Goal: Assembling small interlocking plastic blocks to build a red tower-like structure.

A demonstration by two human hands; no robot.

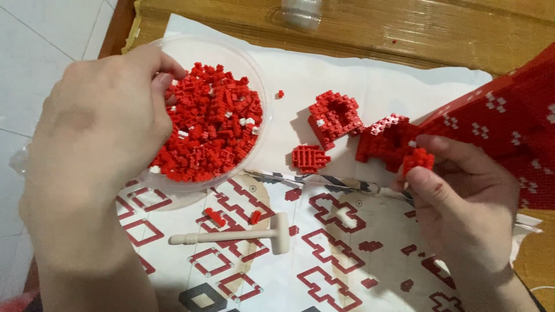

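- Now the left hand (98, 121) reaches into a clear round dish (254, 69), fingertips curled down among the bricks (214, 127) at its left side; whether a brick is pinched between them cannot be told.
- Heaped in the dish are tiny red bricks, with a few white ones mixed in.
- Meanwhile the right hand (462, 196) pinches a small red block cluster (418, 160) between thumb and fingers, holding it just beside a larger red build (384, 141).
- That build lies on white paper, its top edge flecked with white.
- Left of it stands a hollow red piece (334, 117), and in front of that a flat ribbed red piece (309, 158).
- A big red panel (509, 133) with white dots fills the right edge, above the right hand.
- Under both hands lies a printed sheet (335, 231) showing red outlines of brick layers.
- On the sheet rests a small pale mallet (243, 234), head to the right, with two loose red bricks (215, 217) just above its handle.
- One stray brick (280, 93) lies on the paper just right of the dish.
- Everything sits on a wooden worktop (404, 29); a clear object at its top edge is too blurred to tell.
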